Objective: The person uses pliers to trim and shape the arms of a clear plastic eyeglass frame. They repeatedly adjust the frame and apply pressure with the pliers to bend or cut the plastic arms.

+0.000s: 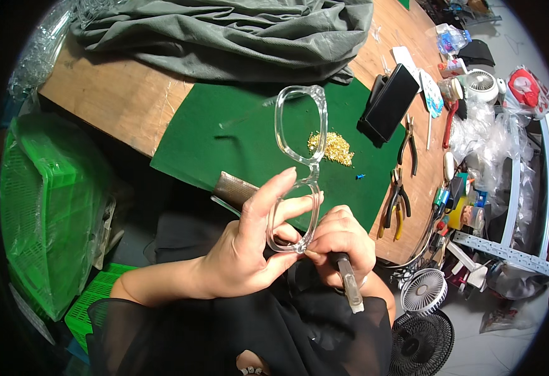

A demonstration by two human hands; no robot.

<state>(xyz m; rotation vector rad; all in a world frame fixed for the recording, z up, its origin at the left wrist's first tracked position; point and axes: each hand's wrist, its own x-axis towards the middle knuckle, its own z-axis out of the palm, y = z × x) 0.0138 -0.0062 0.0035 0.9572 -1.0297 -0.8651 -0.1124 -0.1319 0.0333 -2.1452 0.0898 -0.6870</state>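
Note:
My left hand (pixel 243 244) is closed round the lower rim of a clear eyeglass frame (pixel 315 169), which I hold upright above the green mat. One temple arm stretches left from its upper end. In my right hand (pixel 343 241) is a slim hand tool (pixel 351 289) with a dark section and a pale, translucent end pointing toward me; its other end is hidden by my fingers. The right fingertips meet the frame's lower corner, by the hinge. Beyond the frame, a heap of tiny gold-coloured metal parts (pixel 334 149) lies on the mat.
The green mat (pixel 193 131) covers part of a wooden table (pixel 99 94), with grey cloth (pixel 224 37) heaped behind. A black phone-like device (pixel 390 103) and pliers (pixel 397 200) lie right. Green crates (pixel 48 213) stand left; small fans (pixel 423 291) stand right.

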